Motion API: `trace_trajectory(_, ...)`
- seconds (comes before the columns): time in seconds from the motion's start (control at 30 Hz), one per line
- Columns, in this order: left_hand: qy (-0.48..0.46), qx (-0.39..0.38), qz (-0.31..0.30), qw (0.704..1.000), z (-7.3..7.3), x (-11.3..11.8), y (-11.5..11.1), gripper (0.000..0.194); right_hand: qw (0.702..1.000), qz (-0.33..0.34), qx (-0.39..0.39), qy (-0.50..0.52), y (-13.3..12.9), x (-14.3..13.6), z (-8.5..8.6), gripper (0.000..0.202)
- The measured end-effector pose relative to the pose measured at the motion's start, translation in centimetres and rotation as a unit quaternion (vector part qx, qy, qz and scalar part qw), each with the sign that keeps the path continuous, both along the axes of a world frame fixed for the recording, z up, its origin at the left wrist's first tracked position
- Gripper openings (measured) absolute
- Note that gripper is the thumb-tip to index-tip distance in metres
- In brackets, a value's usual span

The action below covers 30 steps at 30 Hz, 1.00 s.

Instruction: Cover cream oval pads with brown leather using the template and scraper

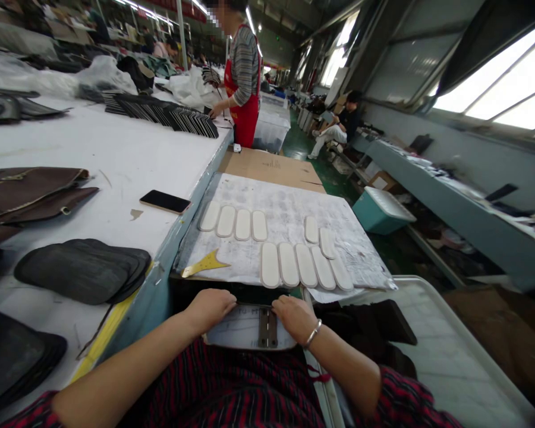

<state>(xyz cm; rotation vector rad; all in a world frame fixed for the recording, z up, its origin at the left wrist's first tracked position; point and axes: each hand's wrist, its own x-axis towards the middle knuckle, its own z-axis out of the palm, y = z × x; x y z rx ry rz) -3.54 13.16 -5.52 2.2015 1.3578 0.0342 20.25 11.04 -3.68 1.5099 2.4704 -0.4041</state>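
Across my lap lies a pale flat panel [236,331] with rounded corners, a dark edge and faint marks. A dark brown strip [268,328] with small dots at its lower end sits on it, right of centre. My left hand [211,309] is closed on the panel's far edge near the left end, fingers curled over it. My right hand [295,318], with a silver bangle above it, grips the same edge at the right. Just beyond are several off-white oblong pieces [288,264] on a paper-covered board [232,190]. The undersides of my fingers are hidden.
A yellow pointed piece [205,263] lies on the board's near left. On the white table [116,202] at left are a phone [165,201], dark oval pieces [80,270] and a brown leather item [31,196]. A pale bin [450,333] holds dark pieces at right. A person in a red apron [246,116] stands ahead.
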Motion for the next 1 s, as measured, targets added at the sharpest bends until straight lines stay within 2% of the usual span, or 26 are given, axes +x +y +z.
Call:
trace_trajectory(0.13,0.009,-0.012,-0.005,1.0,-0.7,-0.1,0.7,0.036,0.999,-0.008,-0.034,0.015,1.6,-0.1,-0.9,0.028)
trace_trajectory(0.23,-0.009,-0.04,-0.016,0.999,-0.6,-0.2,0.3,0.039,0.997,-0.003,-0.072,0.039,1.9,0.6,-0.8,0.03)
trace_trajectory(0.33,-0.046,-0.065,-0.021,0.997,-0.3,-0.8,-0.7,0.034,0.993,0.0,-0.091,0.073,1.0,1.8,-0.4,0.028)
trace_trajectory(0.4,-0.054,-0.068,0.014,0.996,-0.1,-1.5,-1.6,0.032,0.992,-0.04,-0.081,0.093,-0.2,2.8,-0.4,0.03)
trace_trajectory(0.53,0.062,-0.057,0.102,0.991,-0.1,-2.7,-3.5,0.038,0.978,-0.173,-0.112,0.025,-3.4,4.4,-1.2,0.041)
trace_trajectory(0.6,0.114,-0.049,0.103,0.987,-0.2,-2.7,-4.6,0.045,0.974,-0.178,-0.139,-0.001,-4.6,4.6,-1.4,0.045)
trace_trajectory(0.7,0.149,-0.034,0.102,0.983,-0.2,-2.2,-6.1,0.046,0.977,-0.165,-0.137,0.002,-5.4,4.3,-1.0,0.042)
trace_trajectory(0.83,0.169,-0.018,0.124,0.978,-0.3,-1.4,-7.3,0.043,0.978,-0.153,-0.141,0.016,-4.9,4.4,-0.5,0.033)
trace_trajectory(1.0,0.173,-0.015,0.147,0.974,-0.4,-1.1,-7.5,0.042,0.964,-0.191,-0.175,0.062,-4.3,4.9,-1.4,0.032)
